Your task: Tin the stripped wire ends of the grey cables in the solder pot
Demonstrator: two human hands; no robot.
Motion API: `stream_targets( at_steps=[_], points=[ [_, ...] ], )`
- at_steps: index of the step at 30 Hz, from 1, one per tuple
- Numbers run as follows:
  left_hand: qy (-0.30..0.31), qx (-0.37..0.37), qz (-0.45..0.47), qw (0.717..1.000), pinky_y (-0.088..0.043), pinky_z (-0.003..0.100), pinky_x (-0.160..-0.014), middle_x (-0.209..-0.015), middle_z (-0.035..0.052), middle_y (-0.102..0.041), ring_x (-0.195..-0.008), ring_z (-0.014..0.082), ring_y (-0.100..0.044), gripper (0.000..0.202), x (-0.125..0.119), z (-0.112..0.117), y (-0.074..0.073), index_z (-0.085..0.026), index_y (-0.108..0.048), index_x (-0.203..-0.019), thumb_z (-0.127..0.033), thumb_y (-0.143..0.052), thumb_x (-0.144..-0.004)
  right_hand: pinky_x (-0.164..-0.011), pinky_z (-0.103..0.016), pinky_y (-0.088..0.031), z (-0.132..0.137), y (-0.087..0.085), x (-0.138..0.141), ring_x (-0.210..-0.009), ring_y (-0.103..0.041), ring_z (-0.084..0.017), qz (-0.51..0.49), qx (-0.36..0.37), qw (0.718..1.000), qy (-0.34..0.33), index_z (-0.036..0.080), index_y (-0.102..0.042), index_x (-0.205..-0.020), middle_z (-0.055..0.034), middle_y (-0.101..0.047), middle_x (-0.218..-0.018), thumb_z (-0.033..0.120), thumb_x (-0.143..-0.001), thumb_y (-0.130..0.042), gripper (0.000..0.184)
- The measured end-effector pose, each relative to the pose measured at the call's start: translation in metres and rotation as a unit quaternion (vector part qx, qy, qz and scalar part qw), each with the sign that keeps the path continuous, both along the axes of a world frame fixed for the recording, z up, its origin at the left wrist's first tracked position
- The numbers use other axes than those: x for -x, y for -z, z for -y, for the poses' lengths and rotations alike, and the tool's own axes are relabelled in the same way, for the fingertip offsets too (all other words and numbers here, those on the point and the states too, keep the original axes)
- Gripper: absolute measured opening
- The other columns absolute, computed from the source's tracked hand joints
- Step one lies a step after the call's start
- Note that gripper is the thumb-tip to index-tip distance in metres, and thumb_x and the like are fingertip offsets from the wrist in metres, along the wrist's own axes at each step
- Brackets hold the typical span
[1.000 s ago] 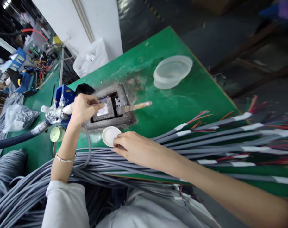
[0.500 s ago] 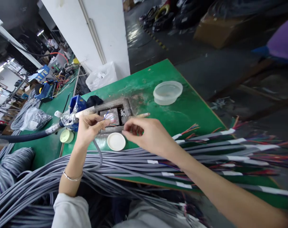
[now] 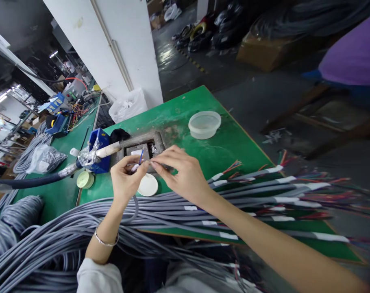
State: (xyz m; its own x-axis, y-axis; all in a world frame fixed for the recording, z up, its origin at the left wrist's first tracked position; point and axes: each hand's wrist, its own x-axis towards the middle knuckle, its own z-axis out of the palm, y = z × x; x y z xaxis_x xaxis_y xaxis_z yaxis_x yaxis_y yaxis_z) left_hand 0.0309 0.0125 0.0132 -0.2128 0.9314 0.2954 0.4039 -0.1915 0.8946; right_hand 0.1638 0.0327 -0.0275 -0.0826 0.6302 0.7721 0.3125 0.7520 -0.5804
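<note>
At six o'clock of the solder pot (image 3: 159,142), the left hand (image 3: 127,179) grasps the grey cable (image 3: 136,207), its blue wire (image 3: 141,156) already exposed, while the right hand (image 3: 185,170) is pinched closed, on what I cannot tell, so wire-end work seems unfinished.

A white bag (image 3: 128,105) stands beside the white pillar (image 3: 136,53). On the floor (image 3: 227,85), there is a brown box (image 3: 260,52).

thin silver-coloured metal bangle (image 3: 104,243) circled left wrist (image 3: 111,221) | pale-grey fabric sleeve (image 3: 99,278) was loose | left hand (image 3: 126,181), right hand (image 3: 186,173) were bare
</note>
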Motion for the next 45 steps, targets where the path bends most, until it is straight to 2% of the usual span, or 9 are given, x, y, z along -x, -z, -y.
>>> stream_targets(
  at_steps=[6,11,16,22,27,31,39,42,45],
  points=[
    [-0.032,-0.022,0.046,0.998,-0.039,0.019,-0.044,-0.052,0.0007,-0.061,-0.045,0.0076,-0.049,0.021,-0.002,0.006,0.007,-0.013,-0.069,-0.064,-0.034,-0.068,-0.068,-0.063,-0.030,-0.049,0.004,0.000,0.003,-0.065,-0.059,-0.016,-0.009,0.054,0.997,-0.058,0.015,-0.069,-0.073,-0.0042,-0.069,-0.067,0.011,-0.079,-0.057,0.013],
    [-0.032,-0.047,-0.005,0.998,-0.037,0.018,-0.043,-0.052,0.0004,-0.061,-0.046,0.0071,-0.047,0.017,-0.004,0.014,0.002,-0.013,-0.070,-0.063,-0.029,-0.070,-0.066,-0.070,-0.032,-0.049,0.003,-0.007,-0.002,-0.072,-0.061,-0.016,-0.115,0.121,0.984,-0.062,0.018,-0.068,-0.076,-0.0041,-0.071,-0.076,0.021,-0.078,-0.061,0.008],
    [-0.025,-0.021,-0.028,0.999,-0.035,0.019,-0.042,-0.050,-0.0005,-0.060,-0.045,0.0073,-0.044,0.016,-0.011,0.019,0.003,-0.014,-0.070,-0.063,-0.029,-0.070,-0.067,-0.065,-0.031,-0.047,0.002,-0.009,-0.005,-0.069,-0.059,-0.016,-0.188,0.181,0.961,-0.088,0.020,-0.066,-0.068,-0.0034,-0.069,-0.070,0.022,-0.076,-0.062,0.010],
    [-0.029,0.014,0.028,0.999,-0.034,0.020,-0.042,-0.050,-0.0004,-0.059,-0.044,0.0074,-0.044,0.018,-0.012,0.018,0.006,-0.015,-0.070,-0.062,-0.032,-0.072,-0.063,-0.063,-0.031,-0.046,0.004,-0.010,-0.005,-0.066,-0.057,-0.015,-0.206,0.200,0.954,-0.088,0.021,-0.064,-0.062,-0.0023,-0.066,-0.066,0.019,-0.072,-0.060,0.010],
    [0.052,0.110,0.190,0.974,-0.017,0.017,-0.033,-0.041,-0.0059,-0.046,-0.033,0.0011,-0.023,0.029,-0.004,0.014,0.005,-0.015,-0.060,-0.057,-0.039,-0.075,-0.056,-0.063,-0.029,-0.044,0.004,-0.012,-0.005,-0.063,-0.055,-0.014,-0.210,0.200,0.947,-0.136,0.020,-0.063,-0.060,-0.0001,-0.063,-0.061,0.018,-0.070,-0.060,0.011],
    [0.117,0.155,0.256,0.947,-0.012,0.016,-0.031,-0.052,-0.0043,-0.056,-0.030,-0.0015,-0.019,0.035,0.002,0.013,0.002,-0.016,-0.049,-0.058,-0.039,-0.075,-0.059,-0.057,-0.026,-0.041,0.002,-0.014,-0.009,-0.058,-0.052,-0.011,-0.246,0.250,0.925,-0.145,0.019,-0.064,-0.062,0.0008,-0.059,-0.059,0.023,-0.072,-0.060,0.011],
    [0.083,0.088,0.113,0.986,-0.025,0.017,-0.036,-0.053,-0.0018,-0.060,-0.035,0.0021,-0.033,0.027,0.002,0.022,0.001,-0.016,-0.056,-0.064,-0.038,-0.069,-0.070,-0.060,-0.028,-0.042,0.003,-0.011,-0.006,-0.063,-0.054,-0.014,-0.174,0.261,0.940,-0.134,0.017,-0.068,-0.069,-0.0026,-0.064,-0.064,0.029,-0.072,-0.061,0.014],
    [0.086,0.145,0.064,0.984,-0.030,0.018,-0.038,-0.049,-0.0014,-0.058,-0.037,0.0051,-0.041,0.021,0.012,0.014,-0.006,-0.015,-0.059,-0.064,-0.034,-0.069,-0.067,-0.060,-0.029,-0.042,0.002,-0.009,-0.007,-0.063,-0.055,-0.014,-0.174,0.265,0.942,-0.107,0.017,-0.067,-0.069,-0.0026,-0.064,-0.064,0.027,-0.076,-0.058,0.015],
    [0.120,0.244,-0.037,0.962,-0.035,0.020,-0.041,-0.044,-0.0006,-0.056,-0.040,0.0083,-0.047,0.016,0.031,-0.005,-0.005,-0.013,-0.060,-0.055,-0.026,-0.069,-0.060,-0.060,-0.029,-0.042,0.000,-0.010,-0.011,-0.064,-0.056,-0.015,-0.178,0.263,0.945,-0.081,0.019,-0.066,-0.069,-0.0015,-0.064,-0.062,0.025,-0.078,-0.056,0.015]
  ],
)
